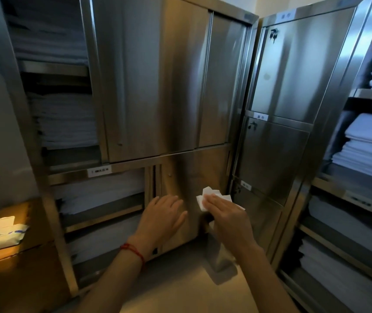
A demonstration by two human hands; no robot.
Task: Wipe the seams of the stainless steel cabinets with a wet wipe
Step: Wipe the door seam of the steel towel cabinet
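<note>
Linen room, two brushed stainless steel cabinets [148, 86] side by side, dim light with glare streaks on the doors. Right hand [225, 213] has fingers straight and flat, pressing a crumpled white wet wipe [205, 196] against the lower sliding steel door [191, 172], near that door's right edge; the wipe sticks out past the fingertips and to the right of the hand. Can't tell if the thumb hooks the wipe underneath. Left hand [162, 213], red string bracelet [133, 250] on the wrist, is spread flat on the same door just beside it, holding nothing, looks like bracing. Judgement: wipe sits on the flat panel, not yet in a seam. Nearest seams are the vertical gap at the door's right edge where it meets the cabinet frame, and the horizontal rail [180, 152] above the door. To do it well: fold the wipe over one fingertip, push it into the gap, run along the seam in one direction, refold to a clean face when it greys. Keep the left hand bracing so the sliding door doesn't shift. Risk: sharp sheet-metal edges, wipe snagging or tearing. Outward: stacked white folded linens [65, 123] on the open shelves at left and far right; white wet-wipe pack [2, 233] with its flap up on the brown wooden stand [22, 267] at lower left for replacements.
</note>
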